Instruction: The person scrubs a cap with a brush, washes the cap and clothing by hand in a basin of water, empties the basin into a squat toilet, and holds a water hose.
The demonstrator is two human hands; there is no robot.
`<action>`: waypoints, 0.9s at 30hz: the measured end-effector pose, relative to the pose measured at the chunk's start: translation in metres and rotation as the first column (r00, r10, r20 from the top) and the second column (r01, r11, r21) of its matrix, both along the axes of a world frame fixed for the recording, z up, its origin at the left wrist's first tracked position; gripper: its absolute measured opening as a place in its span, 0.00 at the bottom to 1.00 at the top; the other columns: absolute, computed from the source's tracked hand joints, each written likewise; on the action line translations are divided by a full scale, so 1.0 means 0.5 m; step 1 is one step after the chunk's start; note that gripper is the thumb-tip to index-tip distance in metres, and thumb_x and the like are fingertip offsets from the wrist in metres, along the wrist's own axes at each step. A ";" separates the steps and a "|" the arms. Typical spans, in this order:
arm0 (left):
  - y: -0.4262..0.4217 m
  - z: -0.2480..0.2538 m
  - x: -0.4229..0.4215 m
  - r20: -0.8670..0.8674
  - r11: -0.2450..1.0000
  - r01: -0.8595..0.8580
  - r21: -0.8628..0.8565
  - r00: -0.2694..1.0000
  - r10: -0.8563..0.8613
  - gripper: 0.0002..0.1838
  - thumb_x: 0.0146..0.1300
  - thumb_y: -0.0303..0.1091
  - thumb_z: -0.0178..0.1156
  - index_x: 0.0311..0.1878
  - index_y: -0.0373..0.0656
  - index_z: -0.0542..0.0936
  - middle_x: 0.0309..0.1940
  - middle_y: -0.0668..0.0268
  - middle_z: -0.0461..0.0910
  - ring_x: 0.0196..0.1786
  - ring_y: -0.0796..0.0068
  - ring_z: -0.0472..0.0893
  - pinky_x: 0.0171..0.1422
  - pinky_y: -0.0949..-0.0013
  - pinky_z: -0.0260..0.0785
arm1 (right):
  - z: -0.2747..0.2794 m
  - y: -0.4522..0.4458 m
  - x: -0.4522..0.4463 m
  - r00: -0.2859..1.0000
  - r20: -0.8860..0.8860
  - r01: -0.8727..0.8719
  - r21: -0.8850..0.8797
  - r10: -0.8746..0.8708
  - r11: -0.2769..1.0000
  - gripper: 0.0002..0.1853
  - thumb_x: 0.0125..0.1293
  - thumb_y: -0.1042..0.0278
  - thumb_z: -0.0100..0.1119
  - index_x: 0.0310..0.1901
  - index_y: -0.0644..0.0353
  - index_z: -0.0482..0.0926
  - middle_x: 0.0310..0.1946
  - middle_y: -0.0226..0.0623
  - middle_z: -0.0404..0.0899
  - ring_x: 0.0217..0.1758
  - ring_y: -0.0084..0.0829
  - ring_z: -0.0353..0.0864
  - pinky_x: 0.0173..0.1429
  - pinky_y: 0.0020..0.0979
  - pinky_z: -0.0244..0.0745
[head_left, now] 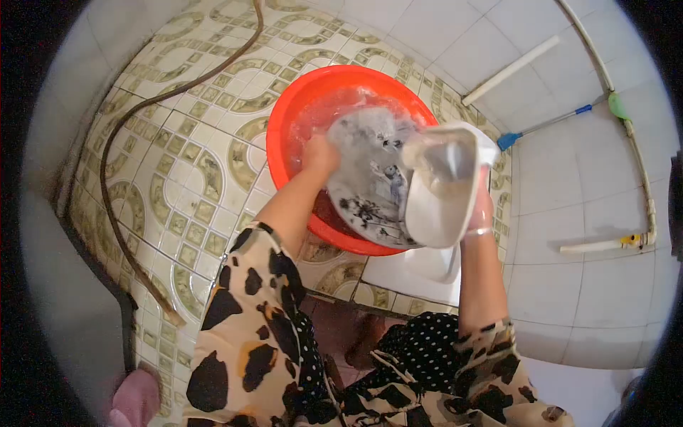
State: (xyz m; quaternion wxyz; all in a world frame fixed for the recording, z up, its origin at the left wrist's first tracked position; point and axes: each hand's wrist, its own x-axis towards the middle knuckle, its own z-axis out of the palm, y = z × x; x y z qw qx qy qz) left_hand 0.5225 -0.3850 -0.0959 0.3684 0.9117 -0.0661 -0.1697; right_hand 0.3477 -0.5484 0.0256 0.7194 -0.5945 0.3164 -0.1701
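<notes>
An orange-red plastic basin [283, 121] stands on the tiled floor with water in it. Inside lies a large round white tray [363, 171] with a black floral pattern, wet and partly blurred. My left hand [321, 155] is closed at the tray's left rim, its fingertips hidden. My right hand [482, 206] grips a white plastic container [437, 206] by its far side. The container is tipped over the tray's right part, its open side facing me and a little cloudy liquid inside.
A brown hose [107, 156] curves along the floor at left. A white squat-toilet edge [427, 274] shows under the basin. Against the right wall are a blue-ended brush [509, 140], a white pipe [649, 192] and a yellow-handled tap [629, 241]. A pink slipper-like thing [136, 398] lies lower left.
</notes>
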 end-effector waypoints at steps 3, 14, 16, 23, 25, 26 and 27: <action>0.002 -0.019 -0.002 -0.101 0.973 -0.098 -0.208 0.992 0.078 0.12 0.51 0.33 0.52 0.33 0.33 0.78 0.36 0.45 0.75 0.43 0.55 0.76 0.49 0.60 0.67 | 0.023 0.045 -0.043 0.878 0.476 -0.108 0.285 -0.043 0.953 0.29 0.62 0.46 0.40 0.56 0.62 0.61 0.50 0.43 0.68 0.49 0.35 0.72 0.52 0.34 0.69; -0.041 -0.140 0.014 -0.041 0.853 0.441 0.279 0.893 -0.449 0.18 0.51 0.35 0.49 0.43 0.36 0.76 0.45 0.48 0.73 0.50 0.56 0.72 0.54 0.58 0.62 | 0.010 0.011 -0.116 0.848 0.526 -0.156 0.371 -0.068 0.916 0.31 0.62 0.42 0.35 0.56 0.60 0.61 0.50 0.42 0.67 0.49 0.36 0.71 0.51 0.36 0.69; -0.024 -0.125 0.028 0.013 0.884 0.315 0.347 0.940 -0.340 0.17 0.51 0.36 0.49 0.41 0.35 0.76 0.42 0.48 0.74 0.48 0.56 0.73 0.53 0.58 0.64 | 0.022 -0.001 -0.131 0.830 0.549 -0.153 0.390 -0.096 0.908 0.31 0.62 0.41 0.34 0.56 0.60 0.61 0.50 0.42 0.67 0.49 0.36 0.71 0.51 0.36 0.69; -0.020 0.239 0.069 0.502 0.920 0.216 0.326 0.786 -0.362 0.17 0.54 0.41 0.53 0.27 0.33 0.76 0.31 0.45 0.75 0.36 0.48 0.75 0.41 0.55 0.67 | 0.072 -0.024 -0.178 0.861 0.489 -0.084 0.406 -0.139 0.910 0.31 0.63 0.41 0.31 0.55 0.60 0.61 0.50 0.43 0.68 0.48 0.37 0.71 0.50 0.36 0.69; -0.049 0.345 0.032 0.589 0.906 0.228 0.358 0.698 -0.408 0.17 0.54 0.41 0.53 0.27 0.33 0.76 0.31 0.46 0.75 0.37 0.48 0.75 0.41 0.55 0.67 | 0.062 -0.040 -0.186 0.833 0.542 -0.203 0.490 -0.114 0.848 0.31 0.62 0.42 0.33 0.58 0.59 0.58 0.53 0.45 0.64 0.52 0.40 0.69 0.53 0.39 0.67; -0.065 0.391 0.011 0.651 0.892 0.247 0.379 0.614 -0.447 0.17 0.54 0.42 0.53 0.28 0.34 0.76 0.31 0.47 0.75 0.38 0.49 0.75 0.41 0.55 0.66 | 0.063 -0.045 -0.191 0.825 0.553 -0.201 0.482 -0.118 0.853 0.31 0.63 0.42 0.32 0.58 0.58 0.58 0.53 0.44 0.65 0.52 0.39 0.69 0.53 0.38 0.68; -0.076 0.424 0.002 0.657 0.886 0.248 0.391 0.599 -0.457 0.17 0.54 0.42 0.53 0.28 0.34 0.76 0.31 0.47 0.75 0.38 0.49 0.75 0.41 0.55 0.66 | 0.068 -0.048 -0.196 0.815 0.565 -0.201 0.486 -0.130 0.850 0.31 0.63 0.42 0.32 0.58 0.58 0.58 0.53 0.44 0.65 0.52 0.39 0.69 0.53 0.38 0.68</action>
